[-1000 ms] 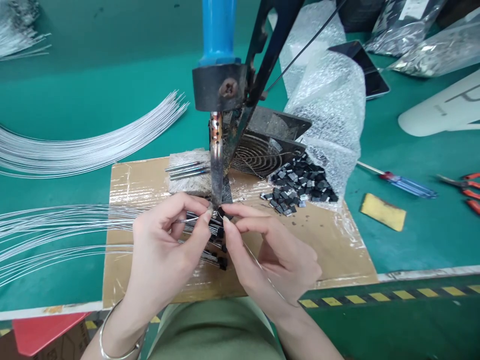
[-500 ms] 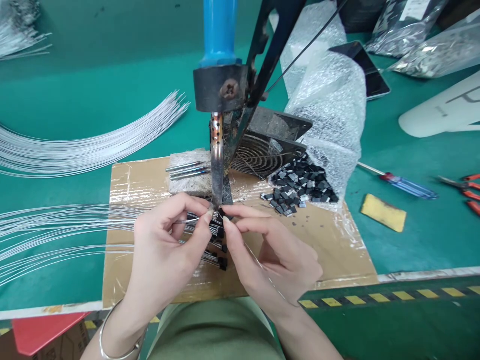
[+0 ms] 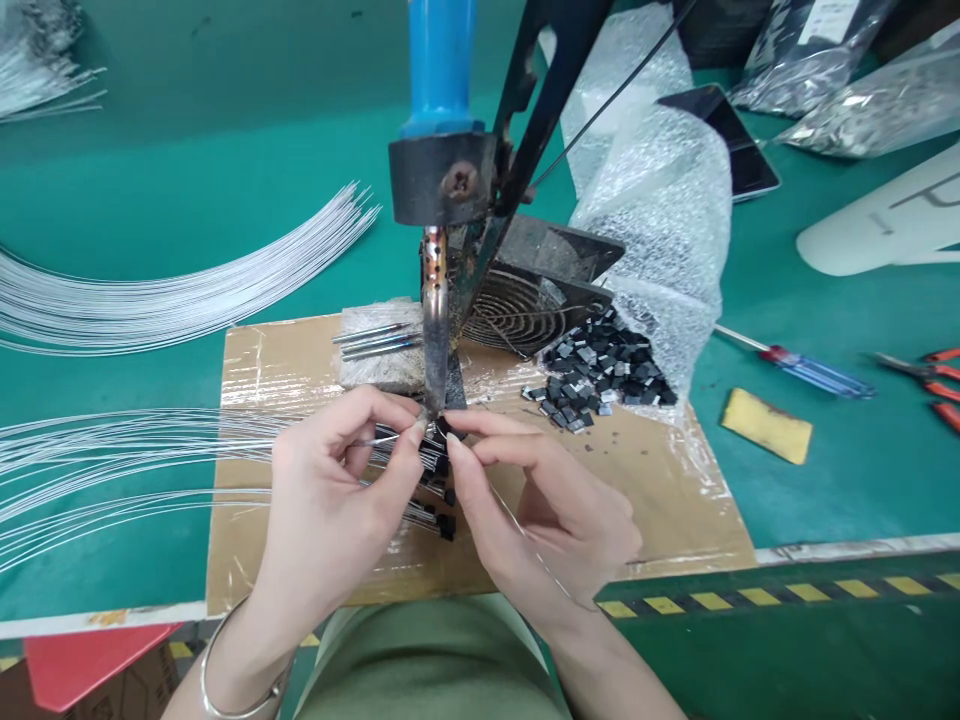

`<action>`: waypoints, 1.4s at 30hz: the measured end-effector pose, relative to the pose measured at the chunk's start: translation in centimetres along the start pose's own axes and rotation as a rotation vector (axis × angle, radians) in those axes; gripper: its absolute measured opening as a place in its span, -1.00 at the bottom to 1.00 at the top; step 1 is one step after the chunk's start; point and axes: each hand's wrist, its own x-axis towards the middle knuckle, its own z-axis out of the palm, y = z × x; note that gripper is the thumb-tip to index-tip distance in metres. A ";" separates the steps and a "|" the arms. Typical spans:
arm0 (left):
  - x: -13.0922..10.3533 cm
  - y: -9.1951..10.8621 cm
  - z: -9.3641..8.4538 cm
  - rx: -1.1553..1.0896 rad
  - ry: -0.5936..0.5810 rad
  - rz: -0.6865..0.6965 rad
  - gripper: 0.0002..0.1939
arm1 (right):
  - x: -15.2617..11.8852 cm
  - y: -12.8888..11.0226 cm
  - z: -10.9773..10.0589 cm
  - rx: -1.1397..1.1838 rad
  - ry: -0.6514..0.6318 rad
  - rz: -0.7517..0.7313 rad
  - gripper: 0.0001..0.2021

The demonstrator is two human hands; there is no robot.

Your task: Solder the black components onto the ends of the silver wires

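Both hands meet just under the metal tip of a blue-handled soldering iron [image 3: 436,340]. My left hand [image 3: 341,480] pinches a thin white wire, its thumb and forefinger at the tip. My right hand [image 3: 540,500] pinches a thin strand of solder wire [image 3: 536,555] that trails back over its palm to the wrist. The small part between the fingertips is too hidden to make out. Below the fingertips lie wires with black connectors [image 3: 445,525], their white wires [image 3: 135,440] running off to the left. All this is over a cardboard sheet [image 3: 637,500].
A black fan [image 3: 517,305] and a pile of black connectors [image 3: 600,370] lie beyond my right hand. Bubble wrap [image 3: 652,200], a screwdriver [image 3: 814,370], a yellow sponge [image 3: 767,425] and pliers [image 3: 937,375] are at the right. A wire bundle [image 3: 187,300] lies back left.
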 end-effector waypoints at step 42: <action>14.5 -6.6 -12.7 0.384 0.246 0.106 -0.86 | 0.6 6.4 -7.1 0.161 0.468 0.413 -0.53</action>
